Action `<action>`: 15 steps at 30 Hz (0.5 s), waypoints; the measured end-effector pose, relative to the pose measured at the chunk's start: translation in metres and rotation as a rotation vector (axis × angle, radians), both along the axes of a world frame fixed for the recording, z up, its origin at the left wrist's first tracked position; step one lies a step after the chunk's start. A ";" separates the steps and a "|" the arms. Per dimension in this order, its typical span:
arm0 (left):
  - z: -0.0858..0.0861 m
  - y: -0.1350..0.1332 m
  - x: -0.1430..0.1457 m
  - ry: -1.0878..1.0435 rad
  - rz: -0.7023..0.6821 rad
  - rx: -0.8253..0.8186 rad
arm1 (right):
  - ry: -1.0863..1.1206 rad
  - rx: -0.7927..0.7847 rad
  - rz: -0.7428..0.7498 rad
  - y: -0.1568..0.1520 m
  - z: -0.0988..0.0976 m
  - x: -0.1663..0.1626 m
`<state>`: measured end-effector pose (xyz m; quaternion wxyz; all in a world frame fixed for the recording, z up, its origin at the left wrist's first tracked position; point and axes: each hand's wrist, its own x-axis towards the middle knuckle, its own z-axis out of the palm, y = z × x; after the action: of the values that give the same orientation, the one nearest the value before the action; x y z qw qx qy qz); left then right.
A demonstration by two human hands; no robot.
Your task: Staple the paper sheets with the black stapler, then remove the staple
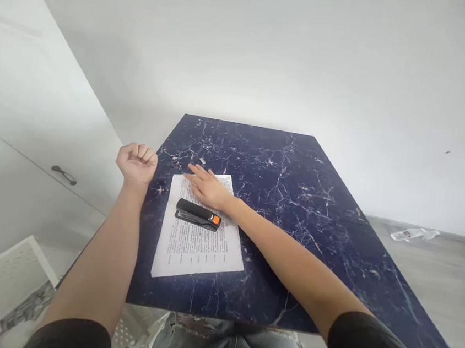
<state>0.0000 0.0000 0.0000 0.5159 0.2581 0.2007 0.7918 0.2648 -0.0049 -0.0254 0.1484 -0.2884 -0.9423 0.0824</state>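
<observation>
Right hand point(208, 187) lies flat and open, pinning the printed white paper sheet point(198, 242) just beyond the black stapler point(198, 214), while left hand point(137, 162) hovers fisted, maybe empty.

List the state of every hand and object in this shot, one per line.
left hand: closed in a fist, raised over the table's left edge, nothing visible in it.
right hand: open, flat, palm down on the paper's top.
paper: printed sheet lying flat on the table.
stapler: closed, lying across the paper, beside the right hand.
small metal piece: loose on the table beyond the paper.
table: dark marbled top.
</observation>
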 end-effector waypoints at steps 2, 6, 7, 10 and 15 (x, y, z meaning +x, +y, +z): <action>0.000 0.000 0.003 0.001 -0.003 -0.035 | -0.078 -0.058 0.082 -0.006 -0.007 0.018; 0.000 0.001 0.012 0.063 -0.107 -0.067 | -0.091 -0.083 0.072 -0.018 -0.014 0.072; 0.001 0.002 0.017 0.088 -0.139 -0.078 | -0.084 -0.093 0.060 -0.020 -0.014 0.088; 0.002 0.001 0.052 0.201 -0.248 -0.115 | -0.058 -0.142 0.001 -0.023 -0.016 0.134; -0.008 -0.011 0.149 0.393 -0.270 -0.147 | 0.170 -0.242 -0.057 -0.020 -0.007 0.180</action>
<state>0.1486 -0.0109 -0.0081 0.5852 0.3936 0.3180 0.6336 0.4445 -0.0246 -0.0322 0.1940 -0.3227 -0.9011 0.2150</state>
